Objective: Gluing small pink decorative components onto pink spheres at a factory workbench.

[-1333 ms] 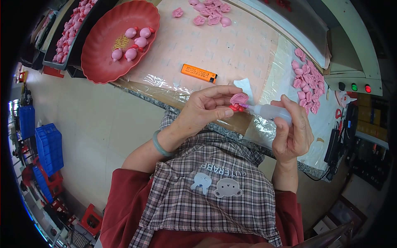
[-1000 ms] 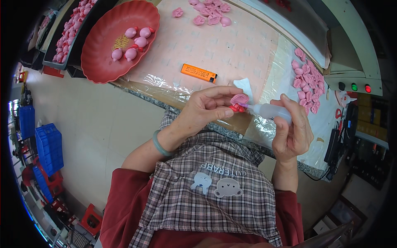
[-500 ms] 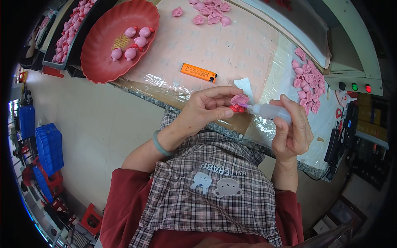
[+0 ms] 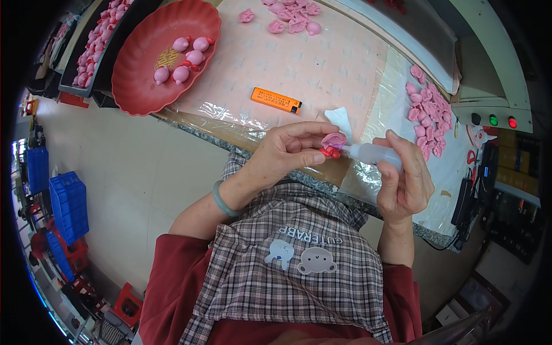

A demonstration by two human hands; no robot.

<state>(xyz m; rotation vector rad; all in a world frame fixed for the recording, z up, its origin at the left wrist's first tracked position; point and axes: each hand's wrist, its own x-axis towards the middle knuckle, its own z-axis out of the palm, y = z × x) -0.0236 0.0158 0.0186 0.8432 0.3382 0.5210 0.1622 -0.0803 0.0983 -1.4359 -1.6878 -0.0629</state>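
Observation:
Between the fingertips of my left hand (image 4: pixel 283 152) is a small pink plastic piece (image 4: pixel 334 139), hollow side showing, with a glossy red part (image 4: pixel 329 153) just below it. My right hand (image 4: pixel 411 184) grips a translucent squeeze bottle (image 4: pixel 376 154) lying nearly level. Its thin purplish nozzle points left and reaches the hollow of the pink piece; whether liquid comes out cannot be made out. Just beyond the left fingertips lies a crumpled white tissue (image 4: pixel 339 119) on the table, and an orange lighter (image 4: pixel 275 100) is farther to the left.
A red scalloped bowl (image 4: pixel 135 86) holds several pink figures with red parts. Left of it stands a dark bin (image 4: pixel 109 52) full of similar pieces. Loose pink shells lie in a pile (image 4: pixel 430 109) at right and a group (image 4: pixel 296 17) at the back. A control panel (image 4: pixel 503 119) juts in at right.
The bottle and my right hand have shifted very slightly left, with the nozzle deeper at the pink piece. That piece is tilted a little differently. All else stays put.

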